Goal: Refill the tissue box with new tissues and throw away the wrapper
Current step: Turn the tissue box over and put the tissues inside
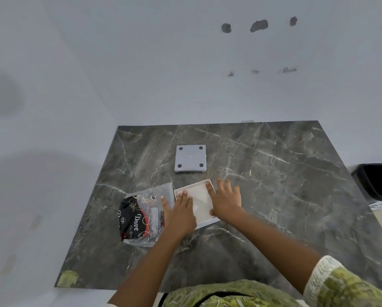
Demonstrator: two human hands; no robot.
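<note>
A white square tissue box [204, 185] lies open side up on the dark marble table, with white tissues [200, 197] inside it. My left hand [181, 212] rests flat on the tissues at the box's left side. My right hand [225, 200] lies over the box's right rim, fingers spread, thumb on the tissues. The box's grey lid [190, 158], with four dark round feet, lies flat farther back. A crumpled clear, black and red plastic wrapper [141, 216] lies just left of the box, partly under my left wrist.
The marble table [274, 196] stands against a white wall at the back and left. A black bin [378, 182] sits off the table's right edge. A green patch [68, 278] marks the table's front left corner.
</note>
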